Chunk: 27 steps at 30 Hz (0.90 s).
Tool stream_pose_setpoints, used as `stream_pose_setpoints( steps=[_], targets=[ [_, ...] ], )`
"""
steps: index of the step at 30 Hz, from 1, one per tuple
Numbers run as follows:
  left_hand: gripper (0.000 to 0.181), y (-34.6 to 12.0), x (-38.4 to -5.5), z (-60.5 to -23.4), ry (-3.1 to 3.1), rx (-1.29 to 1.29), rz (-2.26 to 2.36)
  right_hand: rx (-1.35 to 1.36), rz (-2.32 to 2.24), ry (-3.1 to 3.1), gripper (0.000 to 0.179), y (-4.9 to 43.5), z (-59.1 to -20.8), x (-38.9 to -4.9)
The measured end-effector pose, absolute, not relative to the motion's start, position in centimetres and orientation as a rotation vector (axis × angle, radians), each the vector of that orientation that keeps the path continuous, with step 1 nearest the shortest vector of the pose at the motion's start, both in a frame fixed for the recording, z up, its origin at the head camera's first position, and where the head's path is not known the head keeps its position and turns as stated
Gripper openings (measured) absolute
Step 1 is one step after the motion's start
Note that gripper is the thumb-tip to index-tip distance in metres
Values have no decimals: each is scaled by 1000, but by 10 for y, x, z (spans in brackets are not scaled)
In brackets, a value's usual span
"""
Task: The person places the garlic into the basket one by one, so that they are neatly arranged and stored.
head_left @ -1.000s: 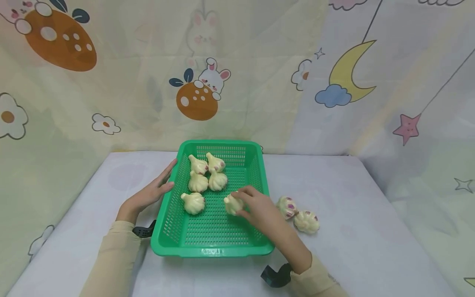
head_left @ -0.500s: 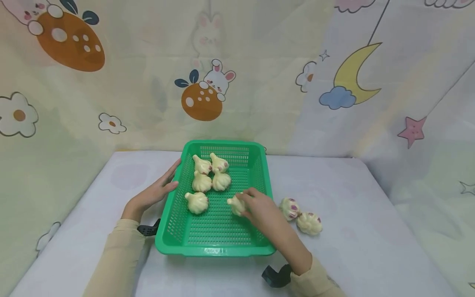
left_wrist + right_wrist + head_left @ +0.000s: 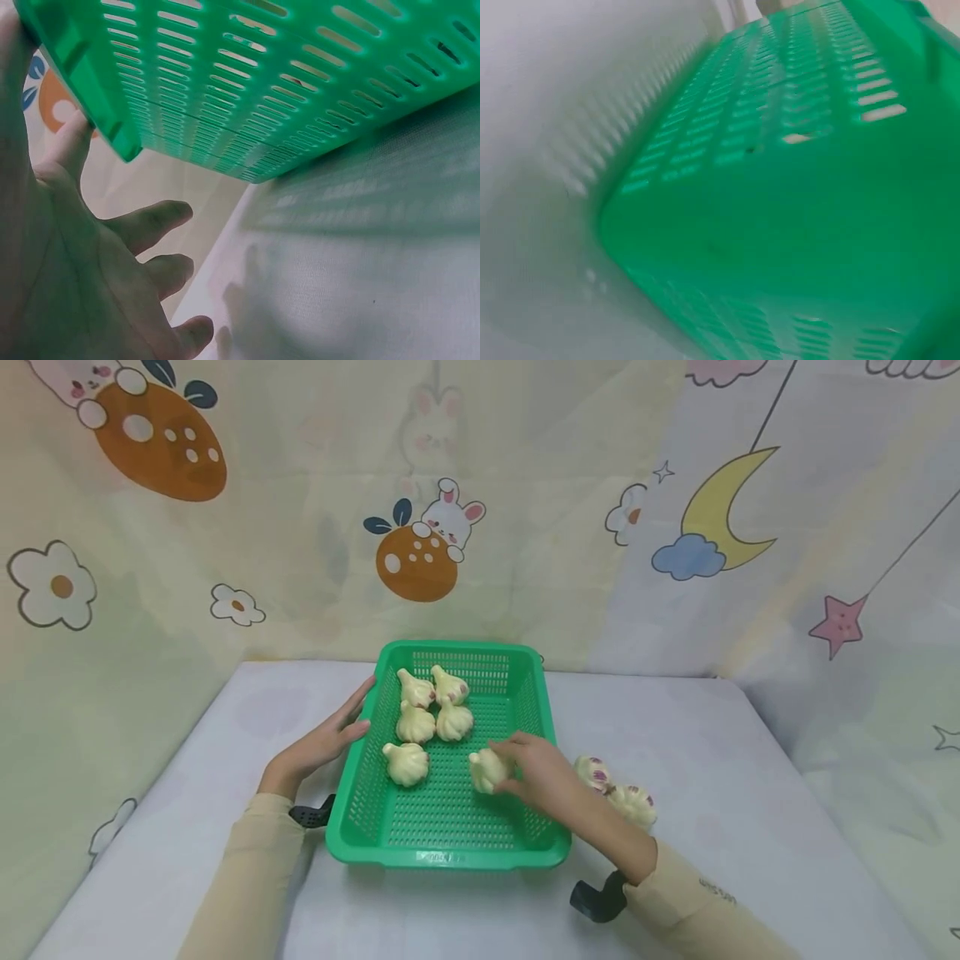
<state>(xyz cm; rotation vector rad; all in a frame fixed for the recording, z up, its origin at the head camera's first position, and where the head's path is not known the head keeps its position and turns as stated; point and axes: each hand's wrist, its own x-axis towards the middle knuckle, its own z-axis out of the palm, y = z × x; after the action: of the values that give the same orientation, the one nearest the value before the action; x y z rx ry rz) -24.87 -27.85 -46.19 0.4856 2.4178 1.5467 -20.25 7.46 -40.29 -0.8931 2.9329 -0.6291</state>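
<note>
A green plastic basket (image 3: pixel 442 860) stands on the table with several pale garlic bulbs (image 3: pixel 415 724) in its left half. My left hand (image 3: pixel 318 745) lies against the basket's left rim with its fingers extended. In the left wrist view the fingertips touch the rim while the lower fingers (image 3: pixel 154 225) spread free. Reaching in over the right side, my right hand (image 3: pixel 551 777) has thumb and fingers around a garlic bulb (image 3: pixel 486 772) near the basket floor. The right wrist view is blurred and shows the basket's outer wall (image 3: pixel 765 217), not the hand.
Two garlic bulbs with purple streaks, one (image 3: pixel 592 772) partly behind the other (image 3: pixel 633 804), lie on the white-covered table (image 3: pixel 720 827) to the right, beside my right forearm. A patterned cloth (image 3: pixel 562 577) hangs behind the table.
My right wrist has shifted right and away from me, and the fingers have drawn back slightly, baring more of the bulb. The bulb keeps its place in the basket. The view has turned slightly left.
</note>
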Motion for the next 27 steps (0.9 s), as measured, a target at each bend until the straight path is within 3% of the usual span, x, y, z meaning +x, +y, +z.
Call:
stream_pose_setpoints(
  steps=[14, 27],
  targets=[
    [64, -276, -247, -460, 2413, 478, 1555, -768, -690, 2604, 70, 76, -366, -239],
    [63, -279, -247, -463, 2391, 459, 1572, -800, -830, 2512, 58, 48, -360, -271]
  ],
)
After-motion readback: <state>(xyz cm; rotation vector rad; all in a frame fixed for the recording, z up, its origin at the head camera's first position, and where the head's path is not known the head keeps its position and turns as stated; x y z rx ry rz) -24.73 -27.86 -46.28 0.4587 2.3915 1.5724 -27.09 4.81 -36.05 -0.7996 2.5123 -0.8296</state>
